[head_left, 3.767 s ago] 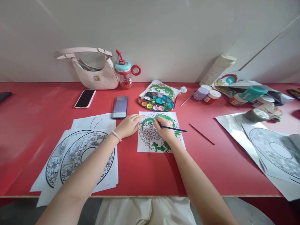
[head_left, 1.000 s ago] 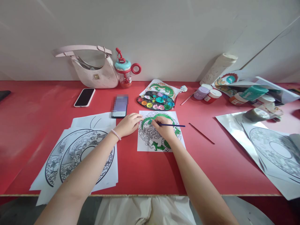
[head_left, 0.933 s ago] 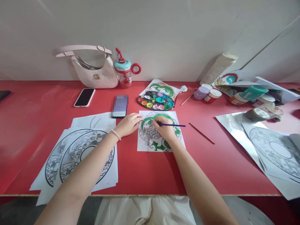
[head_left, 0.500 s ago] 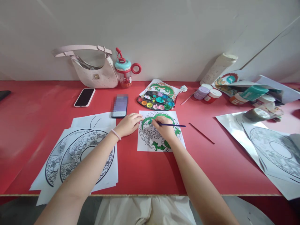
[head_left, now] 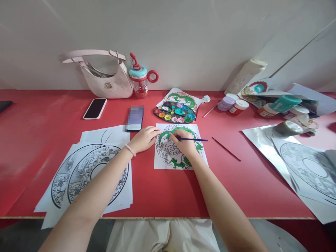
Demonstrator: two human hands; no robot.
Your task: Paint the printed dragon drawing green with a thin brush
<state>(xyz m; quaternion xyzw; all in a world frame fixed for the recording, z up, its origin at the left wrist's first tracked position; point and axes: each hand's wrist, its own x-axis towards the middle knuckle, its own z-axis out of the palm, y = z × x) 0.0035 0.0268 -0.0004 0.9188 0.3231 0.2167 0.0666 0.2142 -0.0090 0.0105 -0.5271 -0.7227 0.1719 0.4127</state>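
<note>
1. Red tabletop (head_left: 157,196), with a white dragon sheet (head_left: 168,154) lying flat on it, partly coloured green; places below are told from this sheet.
2. The dark blue brush (head_left: 195,139) lies over the sheet's right half, in the right hand (head_left: 186,145), whose fingers close round it in a pen-like pinch.
3. The left hand (head_left: 144,139) rests by the sheet's left edge, fingers loosely extended and slightly bent, apparently gripping nothing. Whether its fingertips press on the paper is hard to tell.
4. Smearing is the likeliest trouble: the right hand and wrist lie over green areas, and any damp paint could rub off; wetness cannot be judged.
5. The sheet might slide or twist if a brushstroke drags it while the left hand bears too lightly.
6. Colour could cross the fine black outlines if the brush slips; its tip is hidden by the fingers.
7. The brush's long axis runs side to side, almost parallel to the sheet's near edge. Its handle end points right, just past the sheet's right edge; the tip presumably points left.
</note>
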